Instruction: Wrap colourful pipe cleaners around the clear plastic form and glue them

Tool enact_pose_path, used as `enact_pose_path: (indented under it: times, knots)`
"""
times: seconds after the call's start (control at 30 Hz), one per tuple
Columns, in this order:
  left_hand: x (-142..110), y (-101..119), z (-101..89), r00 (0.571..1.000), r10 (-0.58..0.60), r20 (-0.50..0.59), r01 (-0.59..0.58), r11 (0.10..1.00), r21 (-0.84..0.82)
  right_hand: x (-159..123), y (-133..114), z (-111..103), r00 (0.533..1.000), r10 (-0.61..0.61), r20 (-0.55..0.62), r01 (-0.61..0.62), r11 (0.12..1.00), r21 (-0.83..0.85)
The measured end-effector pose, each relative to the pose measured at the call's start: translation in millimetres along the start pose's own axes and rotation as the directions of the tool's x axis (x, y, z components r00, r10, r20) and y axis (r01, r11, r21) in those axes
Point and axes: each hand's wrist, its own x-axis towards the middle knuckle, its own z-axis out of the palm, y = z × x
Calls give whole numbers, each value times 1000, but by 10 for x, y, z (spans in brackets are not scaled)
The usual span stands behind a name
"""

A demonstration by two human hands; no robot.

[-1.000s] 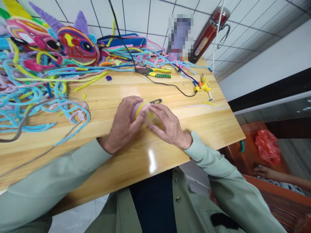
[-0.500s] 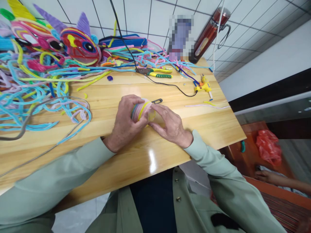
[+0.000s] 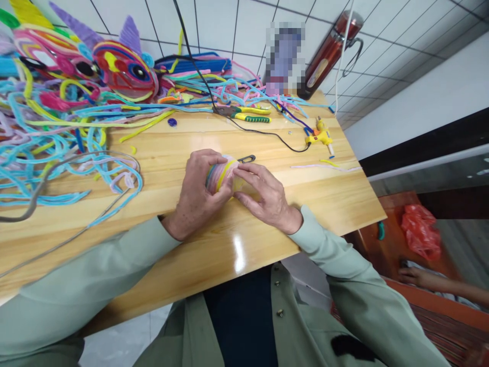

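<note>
Between my hands, over the wooden table, is a rounded piece wrapped in pipe cleaners (image 3: 220,178), striped blue, pink and yellow, with a see-through yellowish part on its right side. My left hand (image 3: 202,181) wraps round its left side, thumb in front and fingers behind. From the right, my right hand (image 3: 263,196) presses fingertips against its pink edge, thumb lower down. The fingers cover much of the piece. Just behind it lies a small black loop-shaped thing (image 3: 247,158), partly hidden.
Pliers (image 3: 244,115) and a yellow glue gun (image 3: 320,136) with a black cord lie farther back. Tangled pipe cleaners (image 3: 72,148) and colourful face-like crafts (image 3: 124,71) fill the left. A red flask (image 3: 328,56) stands by the tiled wall. Another person's hand (image 3: 412,276) shows at right.
My right fingertips have shifted very slightly along the pink edge of the striped piece. My left hand keeps its hold, and the view has barely moved.
</note>
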Motion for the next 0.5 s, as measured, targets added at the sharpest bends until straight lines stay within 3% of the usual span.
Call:
enact_pose_path:
  times: [0.5]
  knots:
    - [10,-16,-18,1000,9,14,-8,1000,-28,0,-33,23,999,36,1,-36,999,-8]
